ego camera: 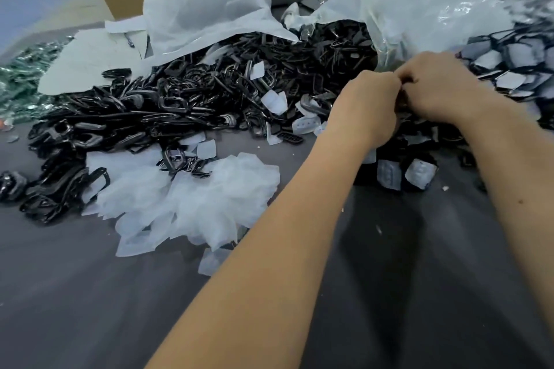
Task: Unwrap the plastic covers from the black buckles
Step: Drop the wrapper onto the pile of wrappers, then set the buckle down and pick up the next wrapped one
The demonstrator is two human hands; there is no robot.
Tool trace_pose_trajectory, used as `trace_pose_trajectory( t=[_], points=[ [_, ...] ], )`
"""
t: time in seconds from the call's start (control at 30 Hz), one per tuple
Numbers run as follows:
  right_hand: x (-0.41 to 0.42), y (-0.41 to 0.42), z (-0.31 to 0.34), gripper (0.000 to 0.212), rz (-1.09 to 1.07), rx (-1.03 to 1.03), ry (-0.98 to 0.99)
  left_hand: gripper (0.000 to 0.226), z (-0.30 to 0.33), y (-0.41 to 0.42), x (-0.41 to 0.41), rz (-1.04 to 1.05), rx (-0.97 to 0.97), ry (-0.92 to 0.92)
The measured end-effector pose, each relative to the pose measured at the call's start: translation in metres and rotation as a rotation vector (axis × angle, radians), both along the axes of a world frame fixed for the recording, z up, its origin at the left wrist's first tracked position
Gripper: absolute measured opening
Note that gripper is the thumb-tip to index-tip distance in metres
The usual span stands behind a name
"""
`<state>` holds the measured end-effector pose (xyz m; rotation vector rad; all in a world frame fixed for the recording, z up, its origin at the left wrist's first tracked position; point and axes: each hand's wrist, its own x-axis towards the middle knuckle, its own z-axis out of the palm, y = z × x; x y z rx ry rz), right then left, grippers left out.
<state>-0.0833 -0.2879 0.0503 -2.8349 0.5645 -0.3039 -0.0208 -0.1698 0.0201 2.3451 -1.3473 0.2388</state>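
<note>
Left hand [370, 105] and right hand [440, 87] meet above the black buckle pile [186, 99], fingers pinching a small item, hidden from view.

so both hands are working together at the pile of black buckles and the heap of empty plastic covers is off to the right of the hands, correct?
Not quite. The head view shows the heap of empty plastic covers to the left of the hands, not the right. The rest holds: the left hand and right hand meet, fingers curled, at the pile of black buckles.

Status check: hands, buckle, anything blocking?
Left hand and right hand pinch something small together, hidden by fingers. Unwrapped black buckles piled left. Nothing blocking.
</note>
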Motion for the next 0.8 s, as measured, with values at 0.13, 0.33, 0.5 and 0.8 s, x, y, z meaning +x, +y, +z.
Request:
trace_pose_trajectory(
  t=[0.13,0.33,0.5,0.8],
  points=[
    [0.01,0.019,0.004,0.042,-0.015,0.039,-0.228,0.012,0.005,0.03,0.008,0.01,-0.141,0.059],
    [0.045,0.099,-0.006,0.033,0.202,0.118,-0.31,0.022,-0.001,0.12,0.04,0.346,-0.268,0.118],
    [0.079,0.171,-0.035,0.01,0.449,0.201,-0.04,0.027,-0.013,0.203,0.071,0.682,-0.237,0.11],
    [0.119,0.199,-0.055,0.045,0.466,0.22,0.095,0.04,-0.037,0.244,0.097,0.749,-0.169,0.182]
  ],
)
